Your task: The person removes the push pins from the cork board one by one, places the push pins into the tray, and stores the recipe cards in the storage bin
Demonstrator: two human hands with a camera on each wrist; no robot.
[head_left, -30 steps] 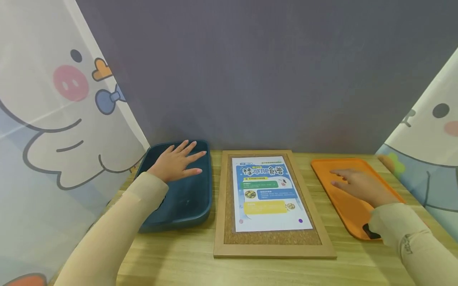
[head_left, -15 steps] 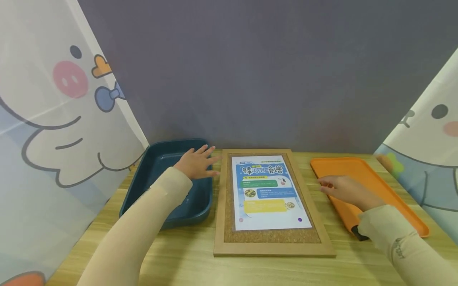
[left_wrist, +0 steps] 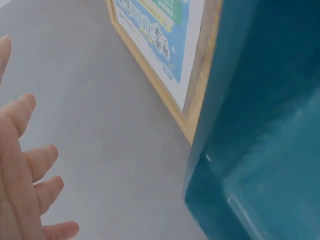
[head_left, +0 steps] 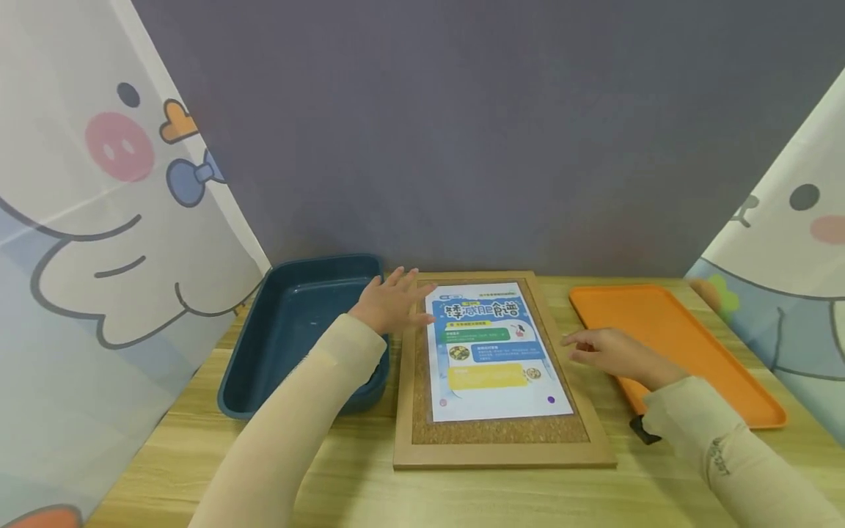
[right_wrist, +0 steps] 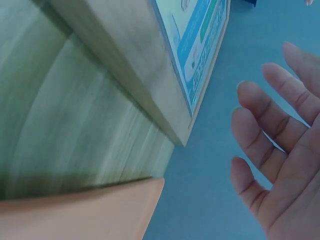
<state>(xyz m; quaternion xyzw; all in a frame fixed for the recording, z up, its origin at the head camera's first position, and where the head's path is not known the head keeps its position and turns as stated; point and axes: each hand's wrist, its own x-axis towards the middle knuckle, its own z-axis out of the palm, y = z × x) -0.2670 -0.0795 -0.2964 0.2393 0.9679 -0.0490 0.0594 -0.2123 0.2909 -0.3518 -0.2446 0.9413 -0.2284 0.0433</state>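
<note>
A printed sheet (head_left: pixel 495 352) with blue, green and yellow blocks lies on a wood-framed cork board (head_left: pixel 502 433) in the middle of the table. My left hand (head_left: pixel 394 302) hovers with spread fingers over the board's left edge, beside the dark blue basin (head_left: pixel 254 359). In the left wrist view its fingers (left_wrist: pixel 42 162) hold nothing. Between the board and the orange tray (head_left: pixel 713 352), my right hand (head_left: pixel 614 353) hangs in the air, its fingertips near the board's right edge. The right wrist view shows those fingers (right_wrist: pixel 265 110) loosely bent, with nothing in them.
A black piece (head_left: pixel 643 429) sits by the right sleeve, at the tray's near left corner. Behind the board rises a grey wall (head_left: pixel 488 132). Cartoon-printed curtains (head_left: pixel 86 242) flank the wooden table (head_left: pixel 370 491) on both sides.
Both hands have moved inward: the left hand from over the basin rightward to the board's left edge, the right hand leftward off the tray toward the board. The board and sheet stay put.
</note>
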